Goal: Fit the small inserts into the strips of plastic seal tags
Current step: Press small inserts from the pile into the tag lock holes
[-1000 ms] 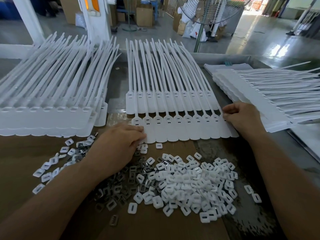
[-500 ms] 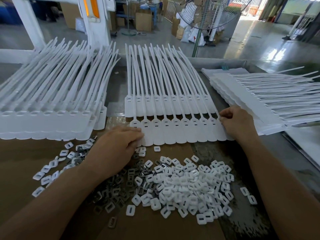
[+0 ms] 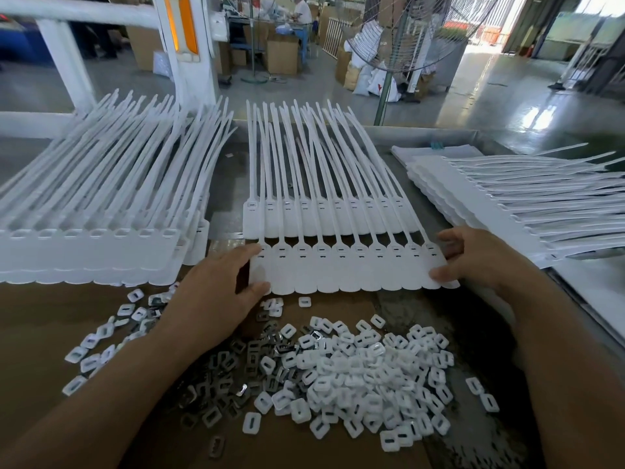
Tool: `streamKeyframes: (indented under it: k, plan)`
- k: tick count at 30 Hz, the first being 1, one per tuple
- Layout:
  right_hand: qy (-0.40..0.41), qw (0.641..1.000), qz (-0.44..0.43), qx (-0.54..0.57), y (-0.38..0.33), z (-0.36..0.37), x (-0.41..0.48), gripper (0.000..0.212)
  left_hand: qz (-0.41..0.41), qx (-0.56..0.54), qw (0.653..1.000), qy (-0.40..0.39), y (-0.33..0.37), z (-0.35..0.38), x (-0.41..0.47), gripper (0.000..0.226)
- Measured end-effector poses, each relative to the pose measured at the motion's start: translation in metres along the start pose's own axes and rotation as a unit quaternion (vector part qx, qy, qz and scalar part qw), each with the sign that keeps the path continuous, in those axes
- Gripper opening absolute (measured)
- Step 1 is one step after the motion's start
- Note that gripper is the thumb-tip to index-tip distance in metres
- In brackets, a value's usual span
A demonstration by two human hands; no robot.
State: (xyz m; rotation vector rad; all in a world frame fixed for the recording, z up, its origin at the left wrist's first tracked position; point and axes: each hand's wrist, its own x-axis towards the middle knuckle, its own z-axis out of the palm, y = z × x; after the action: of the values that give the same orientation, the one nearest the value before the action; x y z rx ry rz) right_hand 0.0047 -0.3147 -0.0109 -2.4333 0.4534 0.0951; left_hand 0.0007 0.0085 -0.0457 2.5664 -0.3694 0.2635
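left hand (image 3: 220, 292) and right hand (image 3: 473, 262) pinch opposite ends of one seal tag strip (image 3: 348, 272) above the insert pile (image 3: 355, 377).

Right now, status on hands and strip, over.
Left hand pinches left end of strip; right hand pinches right end. Tails overlie second strip. Insert pile just in front, nothing blocking.

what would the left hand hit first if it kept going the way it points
Probably the back strip: the left hand grips the front strip by its end, and the back one lies just beyond; depth is unclear.
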Motion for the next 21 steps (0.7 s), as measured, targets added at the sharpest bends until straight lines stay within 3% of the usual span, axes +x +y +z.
streamKeyframes:
  k: [7, 14, 21]
  plan:
    - [0.002, 1.000, -0.017, 0.019, -0.001, -0.001, -0.002, 0.054, -0.008, -0.145, 0.989, -0.009, 0.000, -0.007, 0.000, 0.073]
    - [-0.019, 0.998, -0.034, 0.039, -0.005, -0.007, -0.005, 0.054, 0.024, -0.125, 0.992, -0.006, 0.002, -0.011, -0.003, 0.041]
    - [-0.029, 0.992, -0.052, 0.108, -0.001, -0.017, -0.013, 0.056, 0.040, -0.138, 0.990, -0.004, 0.010, -0.016, -0.007, 0.047]
